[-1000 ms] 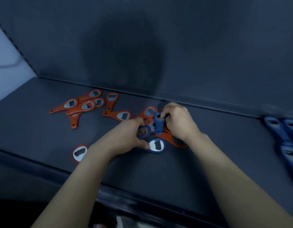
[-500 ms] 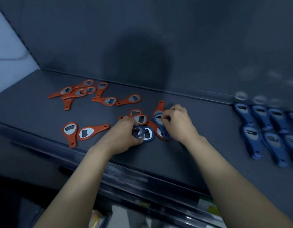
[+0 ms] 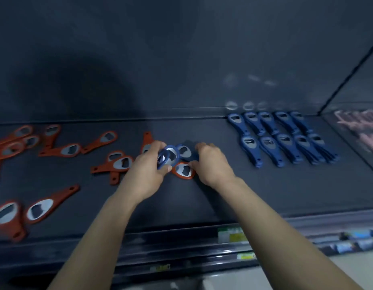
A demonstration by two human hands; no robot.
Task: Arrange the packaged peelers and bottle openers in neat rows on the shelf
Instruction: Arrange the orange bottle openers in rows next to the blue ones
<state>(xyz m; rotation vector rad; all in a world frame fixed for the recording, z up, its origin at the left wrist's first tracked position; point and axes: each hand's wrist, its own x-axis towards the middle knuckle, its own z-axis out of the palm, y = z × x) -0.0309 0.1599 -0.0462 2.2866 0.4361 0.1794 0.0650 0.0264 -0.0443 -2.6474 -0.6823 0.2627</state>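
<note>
A dark shelf (image 3: 265, 195) runs under a dark back wall. To its right stand two neat rows of blue bottle openers (image 3: 282, 139); left of those rows, orange bottle openers (image 3: 62, 150) lie scattered. Between them the left hand (image 3: 147, 174) holds lifted blue openers (image 3: 167, 156), and the right hand (image 3: 211, 164) pinches another beside an orange one; how firmly, the blur hides. The sorting seems midway: next, presumably, the blue ones go beside the rows, handles parallel.

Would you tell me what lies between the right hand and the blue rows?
Nothing: in the head view, bare shelf separates the right hand from the blue rows.
</note>
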